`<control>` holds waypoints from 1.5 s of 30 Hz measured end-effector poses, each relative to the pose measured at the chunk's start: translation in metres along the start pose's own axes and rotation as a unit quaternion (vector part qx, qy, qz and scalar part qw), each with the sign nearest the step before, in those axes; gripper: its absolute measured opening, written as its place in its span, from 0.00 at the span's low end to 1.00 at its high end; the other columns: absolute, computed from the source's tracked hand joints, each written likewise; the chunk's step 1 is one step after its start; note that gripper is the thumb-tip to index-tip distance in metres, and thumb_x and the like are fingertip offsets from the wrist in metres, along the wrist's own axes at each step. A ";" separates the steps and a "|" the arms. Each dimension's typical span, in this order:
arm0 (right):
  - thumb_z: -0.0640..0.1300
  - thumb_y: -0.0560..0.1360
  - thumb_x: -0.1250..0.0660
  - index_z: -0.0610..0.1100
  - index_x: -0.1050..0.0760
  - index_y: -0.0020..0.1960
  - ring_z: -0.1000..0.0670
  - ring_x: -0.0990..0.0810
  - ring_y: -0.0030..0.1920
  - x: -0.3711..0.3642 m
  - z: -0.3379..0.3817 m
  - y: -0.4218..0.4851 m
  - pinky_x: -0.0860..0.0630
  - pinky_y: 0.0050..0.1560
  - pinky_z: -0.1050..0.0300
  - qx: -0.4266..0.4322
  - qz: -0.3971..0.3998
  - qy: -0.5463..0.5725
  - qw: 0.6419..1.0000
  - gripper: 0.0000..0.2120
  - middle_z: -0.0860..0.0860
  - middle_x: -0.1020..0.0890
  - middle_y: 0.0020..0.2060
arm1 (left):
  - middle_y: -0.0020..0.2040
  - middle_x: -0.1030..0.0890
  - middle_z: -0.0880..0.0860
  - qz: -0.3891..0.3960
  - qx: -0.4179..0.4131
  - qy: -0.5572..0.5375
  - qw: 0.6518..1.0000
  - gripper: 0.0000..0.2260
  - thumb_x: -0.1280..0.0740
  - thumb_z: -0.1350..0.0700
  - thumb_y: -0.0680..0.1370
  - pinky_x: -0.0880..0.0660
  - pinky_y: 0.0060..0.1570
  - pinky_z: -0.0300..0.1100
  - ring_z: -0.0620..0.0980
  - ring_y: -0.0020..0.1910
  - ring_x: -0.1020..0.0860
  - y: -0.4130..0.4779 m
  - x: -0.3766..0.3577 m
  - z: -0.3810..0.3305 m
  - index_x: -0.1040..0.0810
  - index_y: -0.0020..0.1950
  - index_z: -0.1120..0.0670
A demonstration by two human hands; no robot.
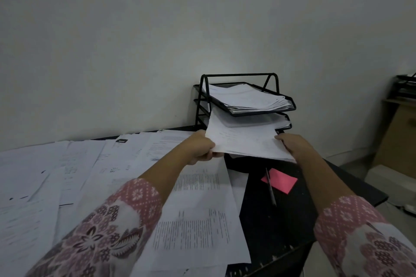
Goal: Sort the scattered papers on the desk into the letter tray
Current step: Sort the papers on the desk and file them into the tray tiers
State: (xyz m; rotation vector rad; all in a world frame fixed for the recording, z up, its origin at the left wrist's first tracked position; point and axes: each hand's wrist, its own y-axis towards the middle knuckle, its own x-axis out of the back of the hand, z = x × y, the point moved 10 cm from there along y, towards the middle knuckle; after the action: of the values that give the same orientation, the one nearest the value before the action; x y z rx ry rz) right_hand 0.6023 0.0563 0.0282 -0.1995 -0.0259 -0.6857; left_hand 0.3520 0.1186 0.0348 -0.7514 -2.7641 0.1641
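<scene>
while both hands are gripping it, left hand (pixel 201 146) and right hand (pixel 293 144) at opposite edges, the flat white stack (pixel 245 139) is hanging before the black mesh tray (pixel 290 105).

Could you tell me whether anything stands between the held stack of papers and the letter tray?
Nothing visible does. The left hand and right hand hold the stack right before the letter tray; the pen and pink note lie lower, on the desk.
</scene>
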 end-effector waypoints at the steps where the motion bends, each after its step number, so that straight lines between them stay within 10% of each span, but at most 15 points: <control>1: 0.40 0.78 0.37 0.34 0.28 0.62 0.42 0.25 0.44 0.002 -0.001 0.001 0.23 0.37 0.59 -0.009 0.006 -0.008 1.000 0.15 0.41 0.25 0.51 | 0.48 0.23 0.57 -0.013 0.009 -0.017 1.000 0.12 0.48 0.69 0.79 0.35 0.21 0.29 0.42 0.25 0.21 0.007 -0.003 0.000 0.29 0.58 0.60; 8: 0.38 0.78 0.39 0.40 0.31 0.41 0.53 0.24 0.18 0.003 -0.018 0.010 0.34 0.17 0.69 -0.046 0.034 0.164 0.985 0.06 0.44 0.26 0.36 | 0.53 0.26 0.60 -0.080 0.010 -0.116 0.990 0.16 0.51 0.71 0.78 0.37 0.17 0.30 0.46 0.26 0.21 0.034 -0.027 -0.011 0.37 0.65 0.62; 15: 0.39 0.76 0.37 0.41 0.28 0.44 0.50 0.21 0.35 -0.013 -0.015 0.013 0.24 0.24 0.64 -0.023 0.029 0.372 0.928 0.03 0.46 0.24 0.38 | 0.54 0.26 0.60 -0.102 0.004 -0.170 0.980 0.18 0.48 0.69 0.79 0.30 0.19 0.32 0.46 0.21 0.23 0.045 -0.036 -0.011 0.44 0.68 0.60; 20: 0.33 0.76 0.39 0.37 0.31 0.46 0.51 0.23 0.22 -0.032 -0.008 0.015 0.27 0.22 0.65 0.017 0.024 0.209 0.978 0.01 0.43 0.26 0.35 | 0.51 0.28 0.56 -0.086 -0.007 -0.109 0.990 0.14 0.40 0.58 0.81 0.18 0.37 0.46 0.54 0.40 0.20 0.055 -0.037 -0.010 0.40 0.63 0.59; 23: 0.31 0.76 0.40 0.37 0.34 0.45 0.50 0.27 0.27 -0.031 0.001 0.026 0.30 0.20 0.67 0.051 -0.011 0.151 0.987 0.04 0.43 0.29 0.34 | 0.65 0.34 0.58 -0.140 -0.043 0.056 0.988 0.23 0.43 0.49 0.81 0.29 0.60 0.47 0.57 0.62 0.28 0.059 -0.024 -0.012 0.40 0.70 0.61; 29: 0.30 0.74 0.37 0.41 0.37 0.41 0.53 0.30 0.22 -0.023 0.014 0.059 0.34 0.19 0.68 0.055 -0.067 0.123 0.989 0.11 0.44 0.31 0.31 | 0.75 0.47 0.56 -0.192 -0.159 0.142 0.958 0.25 0.45 0.49 0.82 0.44 0.72 0.47 0.56 0.73 0.44 0.050 -0.017 -0.017 0.42 0.74 0.60; 34: 0.29 0.74 0.35 0.40 0.37 0.39 0.48 0.29 0.26 -0.025 0.021 0.072 0.27 0.19 0.62 0.046 -0.076 0.141 0.986 0.13 0.44 0.31 0.30 | 0.77 0.48 0.54 -0.166 -0.191 0.163 0.953 0.25 0.46 0.49 0.82 0.49 0.72 0.46 0.54 0.75 0.47 0.053 -0.022 -0.013 0.46 0.77 0.58; 39: 0.29 0.76 0.39 0.29 0.36 0.65 0.46 0.24 0.32 -0.030 0.018 0.077 0.20 0.35 0.54 0.039 -0.057 0.118 0.991 0.19 0.41 0.26 0.35 | 0.78 0.50 0.53 -0.156 -0.181 0.174 0.955 0.26 0.46 0.47 0.82 0.49 0.72 0.46 0.55 0.75 0.48 0.055 -0.022 -0.012 0.48 0.77 0.56; 45: 0.32 0.73 0.35 0.36 0.30 0.58 0.47 0.21 0.34 -0.031 0.015 0.071 0.18 0.45 0.49 0.048 -0.059 0.070 0.995 0.14 0.42 0.23 0.41 | 0.77 0.48 0.55 -0.109 -0.188 0.202 0.955 0.24 0.47 0.49 0.83 0.51 0.73 0.46 0.53 0.76 0.48 0.054 -0.019 -0.015 0.45 0.76 0.57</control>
State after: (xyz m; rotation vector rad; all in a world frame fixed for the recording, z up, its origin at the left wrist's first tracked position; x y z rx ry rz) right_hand 0.6238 0.1317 0.0279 -0.0581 0.0637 -0.8141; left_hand 0.3982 0.1553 0.0354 -0.4837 -2.4743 -0.5153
